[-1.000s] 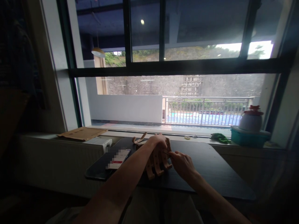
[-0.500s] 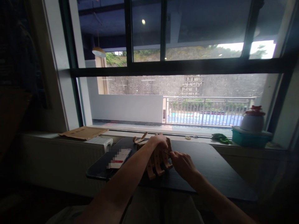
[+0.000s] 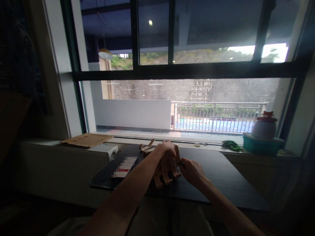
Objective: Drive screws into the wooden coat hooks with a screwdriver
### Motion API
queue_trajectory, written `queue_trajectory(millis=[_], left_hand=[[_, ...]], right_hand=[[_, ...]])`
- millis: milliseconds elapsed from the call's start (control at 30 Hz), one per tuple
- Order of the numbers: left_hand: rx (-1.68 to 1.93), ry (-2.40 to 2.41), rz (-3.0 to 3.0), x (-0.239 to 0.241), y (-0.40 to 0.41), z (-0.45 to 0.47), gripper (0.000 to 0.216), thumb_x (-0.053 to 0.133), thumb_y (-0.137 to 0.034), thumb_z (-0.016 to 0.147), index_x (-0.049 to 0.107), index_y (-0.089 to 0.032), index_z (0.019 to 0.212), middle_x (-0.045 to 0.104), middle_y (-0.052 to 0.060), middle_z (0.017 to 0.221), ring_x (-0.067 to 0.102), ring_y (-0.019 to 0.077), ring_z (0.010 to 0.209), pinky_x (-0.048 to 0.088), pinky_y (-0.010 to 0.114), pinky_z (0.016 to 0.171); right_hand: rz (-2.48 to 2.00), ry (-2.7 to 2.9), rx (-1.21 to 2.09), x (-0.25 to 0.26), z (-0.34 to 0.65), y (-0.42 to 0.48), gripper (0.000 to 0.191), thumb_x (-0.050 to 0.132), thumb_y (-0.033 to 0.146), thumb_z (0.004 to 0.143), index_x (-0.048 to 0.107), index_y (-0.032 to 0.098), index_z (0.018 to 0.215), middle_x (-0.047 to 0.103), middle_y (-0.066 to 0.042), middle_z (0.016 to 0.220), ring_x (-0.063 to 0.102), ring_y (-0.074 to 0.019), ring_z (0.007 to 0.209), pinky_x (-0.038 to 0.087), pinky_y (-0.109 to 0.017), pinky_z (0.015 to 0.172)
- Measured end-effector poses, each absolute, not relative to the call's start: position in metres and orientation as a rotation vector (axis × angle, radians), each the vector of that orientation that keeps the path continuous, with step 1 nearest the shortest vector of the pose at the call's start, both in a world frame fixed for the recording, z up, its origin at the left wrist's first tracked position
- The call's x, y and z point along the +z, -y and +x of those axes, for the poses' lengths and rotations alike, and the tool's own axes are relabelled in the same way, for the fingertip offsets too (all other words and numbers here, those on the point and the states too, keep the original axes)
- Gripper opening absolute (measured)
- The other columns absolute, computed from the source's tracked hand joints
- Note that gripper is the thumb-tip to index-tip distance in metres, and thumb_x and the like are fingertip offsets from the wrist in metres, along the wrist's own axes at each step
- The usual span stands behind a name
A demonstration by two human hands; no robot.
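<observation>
A wooden hook rack (image 3: 165,170) with several curved hooks rests on the dark table (image 3: 209,170). My left hand (image 3: 169,148) is closed over its far end, partly hiding the wood. From the right, my right hand (image 3: 193,169) grips a screwdriver (image 3: 176,161), its thin dark shaft pointing left against one of the hooks. The screwdriver's tip is too small to make out. A loose wooden hook (image 3: 147,146) lies behind the rack, left of my left hand.
A phone (image 3: 125,166) lies on the table's left side. Along the sill are a brown envelope (image 3: 87,139), a roll of tape (image 3: 197,145), a green cloth (image 3: 231,146) and a teal box (image 3: 262,145) carrying a white container with a red top (image 3: 264,127). A window rises behind.
My right hand has turned slightly around the screwdriver, and more of its dark handle shows. The left hand and the rack hold still; the view shifts a little.
</observation>
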State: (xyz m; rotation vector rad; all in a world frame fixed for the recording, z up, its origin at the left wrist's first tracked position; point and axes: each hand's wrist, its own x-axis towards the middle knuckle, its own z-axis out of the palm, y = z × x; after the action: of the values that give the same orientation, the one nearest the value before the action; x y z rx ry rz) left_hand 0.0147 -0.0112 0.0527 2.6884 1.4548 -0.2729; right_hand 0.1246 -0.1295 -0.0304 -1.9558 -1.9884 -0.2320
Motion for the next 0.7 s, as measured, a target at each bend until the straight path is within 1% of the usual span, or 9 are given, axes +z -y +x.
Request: queue_trajectory(millis=[67,133,233,300,400,567,700], left_hand=[[-0.277,-1.458,2.685,0.053,0.012,0.014,0.033,0.056,-0.031,0.089,0.054,-0.017,0.119,0.054,0.009,0.124,0.057,0.0232,0.106,0.051,0.043,0.086],[-0.274,-1.467,2.68,0.053,0.012,0.013,0.033,0.056,-0.031,0.089,0.054,-0.018,0.119,0.054,0.009,0.124,0.056,0.0233,0.107,0.05,0.043,0.087],[-0.268,-1.482,2.667,0.053,0.012,0.013,0.033,0.057,-0.031,0.089,0.054,-0.018,0.119,0.054,0.009,0.123,0.057,0.0231,0.106,0.051,0.042,0.086],[-0.266,-1.496,2.653,0.053,0.011,0.013,0.033,0.057,-0.032,0.089,0.054,-0.017,0.119,0.055,0.009,0.122,0.058,0.0227,0.104,0.051,0.042,0.085],[-0.257,-1.509,2.637,0.052,0.01,0.014,0.033,0.056,-0.031,0.09,0.054,-0.017,0.12,0.055,0.009,0.121,0.058,0.0224,0.103,0.052,0.041,0.084],[-0.241,-1.496,2.646,0.052,0.01,0.014,0.033,0.056,-0.031,0.089,0.054,-0.018,0.119,0.054,0.009,0.124,0.057,0.023,0.106,0.051,0.042,0.086],[-0.222,-1.513,2.647,0.053,0.011,0.014,0.034,0.056,-0.031,0.09,0.053,-0.018,0.12,0.054,0.009,0.124,0.057,0.0229,0.106,0.051,0.042,0.086]], right_hand=[[-1.946,2.002,-0.247,-0.029,0.123,0.13,0.02,0.045,0.022,0.091,0.061,0.02,0.104,0.071,-0.004,0.087,0.066,-0.0195,0.08,0.043,-0.029,0.064],[-1.916,2.036,-0.273,-0.026,0.121,0.132,0.023,0.044,0.018,0.09,0.059,0.02,0.108,0.071,-0.005,0.092,0.066,-0.0196,0.082,0.041,-0.028,0.063],[-1.852,2.136,-0.312,-0.022,0.118,0.135,0.021,0.043,0.015,0.092,0.06,0.017,0.105,0.068,-0.006,0.097,0.064,-0.0177,0.082,0.044,-0.029,0.067],[-1.818,2.207,-0.319,-0.021,0.118,0.136,0.017,0.047,0.02,0.093,0.061,0.015,0.103,0.066,-0.005,0.096,0.063,-0.0164,0.083,0.048,-0.032,0.072],[-1.809,2.245,-0.308,-0.02,0.119,0.135,0.021,0.053,0.03,0.092,0.06,0.014,0.104,0.064,-0.004,0.097,0.062,-0.0158,0.084,0.052,-0.036,0.076],[-1.875,2.158,-0.265,-0.024,0.124,0.13,0.025,0.053,0.032,0.092,0.059,0.015,0.108,0.064,-0.005,0.1,0.062,-0.0159,0.084,0.053,-0.036,0.075],[-1.921,2.096,-0.238,-0.027,0.127,0.125,0.025,0.052,0.034,0.092,0.059,0.015,0.108,0.064,-0.004,0.096,0.063,-0.0154,0.082,0.053,-0.036,0.074]])
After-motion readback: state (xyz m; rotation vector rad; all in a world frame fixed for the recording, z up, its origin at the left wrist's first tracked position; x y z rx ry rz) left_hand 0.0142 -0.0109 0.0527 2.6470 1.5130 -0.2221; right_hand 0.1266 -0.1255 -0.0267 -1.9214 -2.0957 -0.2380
